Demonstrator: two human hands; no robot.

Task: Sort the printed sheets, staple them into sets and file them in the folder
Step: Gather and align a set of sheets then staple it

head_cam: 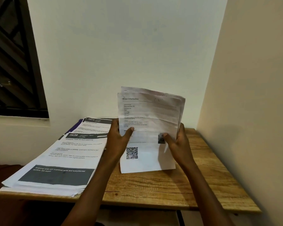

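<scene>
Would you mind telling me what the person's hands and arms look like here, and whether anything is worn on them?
Both arms are bare from forearm to fingertips: no sleeves, gloves, watch, bracelets or rings show on the left hand or the right hand. The fingernails look short and unpainted. The forearms enter from the bottom edge, so anything worn higher up is out of view.

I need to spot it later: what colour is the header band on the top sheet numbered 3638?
Dark grey with white lettering, on the top sheet; the head view shows it.
</scene>
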